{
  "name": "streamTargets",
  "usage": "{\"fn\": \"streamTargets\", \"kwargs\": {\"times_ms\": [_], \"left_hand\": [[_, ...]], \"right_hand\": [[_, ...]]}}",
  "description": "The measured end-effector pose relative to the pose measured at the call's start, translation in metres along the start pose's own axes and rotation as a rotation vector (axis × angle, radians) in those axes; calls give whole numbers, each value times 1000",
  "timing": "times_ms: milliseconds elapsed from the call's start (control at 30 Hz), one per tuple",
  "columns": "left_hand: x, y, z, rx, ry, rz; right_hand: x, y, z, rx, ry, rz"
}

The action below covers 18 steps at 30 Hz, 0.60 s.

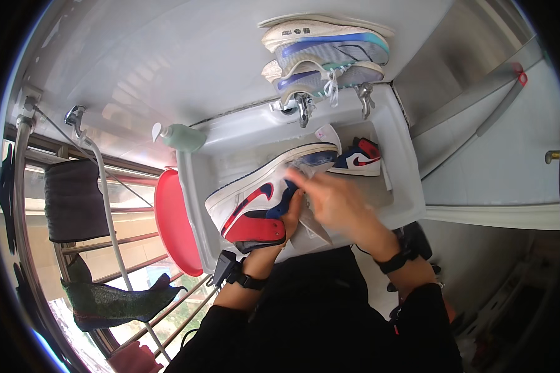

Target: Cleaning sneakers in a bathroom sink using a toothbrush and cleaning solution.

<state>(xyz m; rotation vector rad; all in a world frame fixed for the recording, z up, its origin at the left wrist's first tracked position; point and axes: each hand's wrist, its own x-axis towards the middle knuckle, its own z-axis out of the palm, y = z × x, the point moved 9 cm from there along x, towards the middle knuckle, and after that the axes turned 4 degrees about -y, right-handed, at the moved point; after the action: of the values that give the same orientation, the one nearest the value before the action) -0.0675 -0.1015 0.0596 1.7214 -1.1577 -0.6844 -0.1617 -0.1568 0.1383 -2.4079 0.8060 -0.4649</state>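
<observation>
A white high-top sneaker (247, 191) with a red collar, navy panels and a red-and-black swoosh is held tilted over the sink (193, 200). My left hand (293, 212) grips it from the collar side, partly hidden behind it. Blurred by motion, my right hand (338, 203) is at the toe end, fingers against or just above the upper. Whitish foam or a wet patch shows on the navy toe there; whether a small tool is in those fingers is unclear. The matching sneaker (361, 161) rests in the sink's right part, beside a white shoe tongue or flap (327, 135).
Two metal taps (302, 109) (365, 100) stand at the sink's back. Grey-blue running shoes (329, 51) lean on the wall above. A green pump bottle (183, 137) sits on the left corner. Left are a red basin (175, 224), a white hose (105, 186) and hanging cloths (116, 300).
</observation>
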Motion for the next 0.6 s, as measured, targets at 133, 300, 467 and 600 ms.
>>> {"fn": "streamTargets", "kwargs": {"times_ms": [133, 300, 467, 600], "left_hand": [[-1, 16, 0, 227, -6, 115], [5, 10, -4, 226, -79, -58], [3, 2, -9, -94, -45, -46], [6, -13, -9, -199, -27, -82]], "right_hand": [[-4, 0, 2, 159, 53, -53], [-10, -11, 2, 33, 29, -17], [-4, 15, -9, 38, 106, -2], [-17, -11, 15, 46, 0, -62]]}}
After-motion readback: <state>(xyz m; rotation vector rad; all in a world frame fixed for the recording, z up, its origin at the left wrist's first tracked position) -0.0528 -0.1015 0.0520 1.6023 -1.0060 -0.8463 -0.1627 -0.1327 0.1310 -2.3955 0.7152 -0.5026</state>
